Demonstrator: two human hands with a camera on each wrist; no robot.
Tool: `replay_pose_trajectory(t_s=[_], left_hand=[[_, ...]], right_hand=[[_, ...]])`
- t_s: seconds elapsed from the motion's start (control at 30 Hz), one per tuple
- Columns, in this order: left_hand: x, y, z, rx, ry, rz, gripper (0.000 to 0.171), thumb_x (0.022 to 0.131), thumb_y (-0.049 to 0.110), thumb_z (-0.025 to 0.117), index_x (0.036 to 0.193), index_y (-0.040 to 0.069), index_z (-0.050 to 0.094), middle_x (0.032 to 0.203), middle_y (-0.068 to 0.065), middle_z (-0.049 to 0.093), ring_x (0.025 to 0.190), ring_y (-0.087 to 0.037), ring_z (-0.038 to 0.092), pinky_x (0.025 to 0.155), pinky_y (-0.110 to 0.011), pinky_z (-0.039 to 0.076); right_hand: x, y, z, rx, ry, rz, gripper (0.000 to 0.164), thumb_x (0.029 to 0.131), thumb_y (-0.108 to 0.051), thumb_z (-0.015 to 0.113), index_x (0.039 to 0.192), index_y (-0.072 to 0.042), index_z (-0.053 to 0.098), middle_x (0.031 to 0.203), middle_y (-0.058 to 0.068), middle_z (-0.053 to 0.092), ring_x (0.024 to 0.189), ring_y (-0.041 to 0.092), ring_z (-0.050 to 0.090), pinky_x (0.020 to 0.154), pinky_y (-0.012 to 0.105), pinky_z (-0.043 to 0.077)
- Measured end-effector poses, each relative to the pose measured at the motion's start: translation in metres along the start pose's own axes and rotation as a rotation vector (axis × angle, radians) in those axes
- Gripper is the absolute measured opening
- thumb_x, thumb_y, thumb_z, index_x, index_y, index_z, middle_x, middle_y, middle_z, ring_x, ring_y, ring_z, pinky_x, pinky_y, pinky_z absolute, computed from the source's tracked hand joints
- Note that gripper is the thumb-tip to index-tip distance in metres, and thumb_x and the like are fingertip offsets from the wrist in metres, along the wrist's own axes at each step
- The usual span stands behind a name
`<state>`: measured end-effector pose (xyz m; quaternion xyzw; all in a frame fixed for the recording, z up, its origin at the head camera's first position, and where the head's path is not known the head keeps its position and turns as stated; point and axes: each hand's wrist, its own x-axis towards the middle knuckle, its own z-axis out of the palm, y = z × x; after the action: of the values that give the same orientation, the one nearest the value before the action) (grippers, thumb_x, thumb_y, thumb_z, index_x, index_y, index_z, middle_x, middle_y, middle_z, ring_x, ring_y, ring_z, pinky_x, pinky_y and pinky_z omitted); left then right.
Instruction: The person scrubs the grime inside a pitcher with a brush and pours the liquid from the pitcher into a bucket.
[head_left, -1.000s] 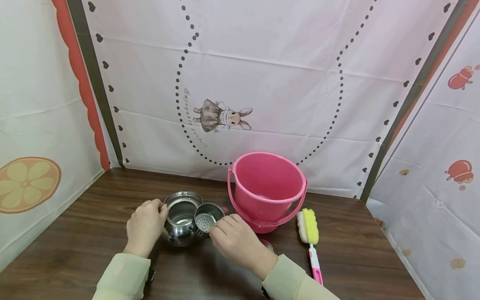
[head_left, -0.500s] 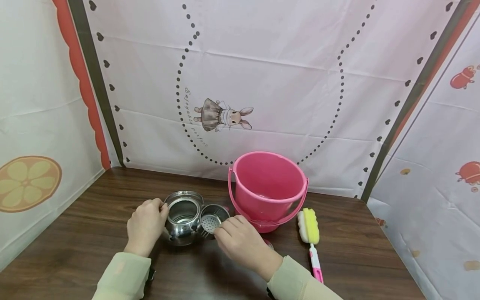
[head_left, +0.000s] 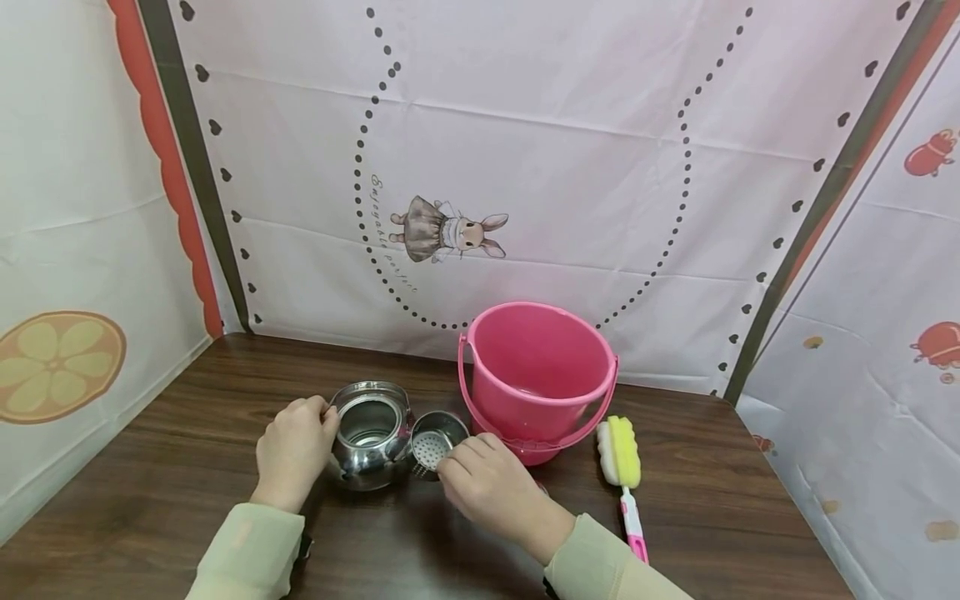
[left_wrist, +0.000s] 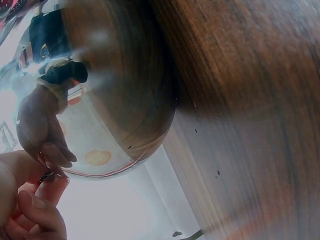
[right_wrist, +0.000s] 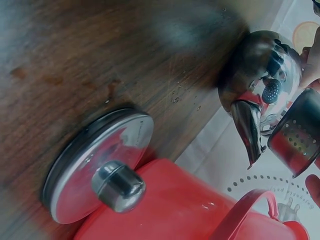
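A shiny steel teapot [head_left: 360, 468] stands lidless on the table, its opening facing up. At its left side, my left hand [head_left: 296, 450] pinches the metal hoop handle near the rim; in the left wrist view the fingers [left_wrist: 52, 192] meet beside the mirror-like body. My right hand [head_left: 498, 496] holds a perforated steel tea strainer [head_left: 429, 450] by its rim, tilted, just right of the teapot. The right wrist view shows the strainer [right_wrist: 300, 132] near the spout [right_wrist: 245, 127]. The steel lid [right_wrist: 82, 175], with its round knob, lies on the table, mostly hidden by my right hand in the head view.
Behind my right hand stands a pink bucket [head_left: 540, 367], its handle hanging down in front. A sponge bottle brush [head_left: 619, 450] with a white and pink handle lies at the right. Printed cloth [head_left: 562, 192] walls in the wooden table [head_left: 135, 500]. Small droplets speckle the wood.
My right hand has shifted slightly right with the strainer, bringing it from overlapping the teapot's rim to beside its body. The left hand has stayed at the teapot.
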<state>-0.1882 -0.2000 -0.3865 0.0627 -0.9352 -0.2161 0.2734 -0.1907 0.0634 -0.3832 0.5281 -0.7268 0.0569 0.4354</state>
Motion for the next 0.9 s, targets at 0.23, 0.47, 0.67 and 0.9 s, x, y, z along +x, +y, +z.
replay_pose_trajectory(t_s=[0.23, 0.47, 0.67, 0.9], left_hand=[[0.0, 0.0, -0.001, 0.003, -0.018, -0.013, 0.018, 0.089, 0.015, 0.057, 0.08, 0.001, 0.063, 0.071, -0.014, 0.059, 0.052, -0.03, 0.053, 0.045, -0.044, 0.04], [0.0, 0.001, -0.001, 0.002, -0.026, -0.015, 0.018, 0.089, 0.015, 0.057, 0.081, 0.001, 0.063, 0.071, -0.014, 0.059, 0.052, -0.029, 0.052, 0.045, -0.043, 0.04], [0.0, 0.0, 0.002, -0.003, -0.002, -0.003, 0.018, 0.088, 0.015, 0.058, 0.078, 0.001, 0.063, 0.069, -0.013, 0.058, 0.05, -0.028, 0.052, 0.043, -0.041, 0.039], [-0.001, 0.0, 0.0, -0.005, -0.016, -0.009, 0.018, 0.089, 0.015, 0.057, 0.079, 0.0, 0.063, 0.069, -0.012, 0.057, 0.05, -0.026, 0.05, 0.043, -0.039, 0.037]], right_hand=[[-0.005, 0.001, -0.002, 0.001, -0.008, -0.006, 0.019, 0.089, -0.015, 0.045, 0.081, -0.014, 0.062, 0.076, -0.004, 0.06, 0.073, 0.013, 0.057, 0.071, 0.026, 0.046], [-0.009, 0.001, -0.003, 0.007, -0.019, -0.014, 0.015, 0.088, -0.014, 0.048, 0.081, -0.013, 0.061, 0.076, -0.004, 0.059, 0.072, 0.014, 0.057, 0.071, 0.026, 0.046], [-0.012, 0.001, -0.003, 0.003, -0.032, -0.023, 0.015, 0.088, -0.014, 0.048, 0.08, -0.014, 0.061, 0.076, -0.004, 0.059, 0.072, 0.013, 0.057, 0.071, 0.026, 0.046], [-0.016, 0.001, -0.002, 0.003, -0.032, -0.023, 0.015, 0.087, -0.014, 0.048, 0.08, -0.014, 0.061, 0.076, -0.004, 0.058, 0.072, 0.013, 0.056, 0.069, 0.026, 0.045]])
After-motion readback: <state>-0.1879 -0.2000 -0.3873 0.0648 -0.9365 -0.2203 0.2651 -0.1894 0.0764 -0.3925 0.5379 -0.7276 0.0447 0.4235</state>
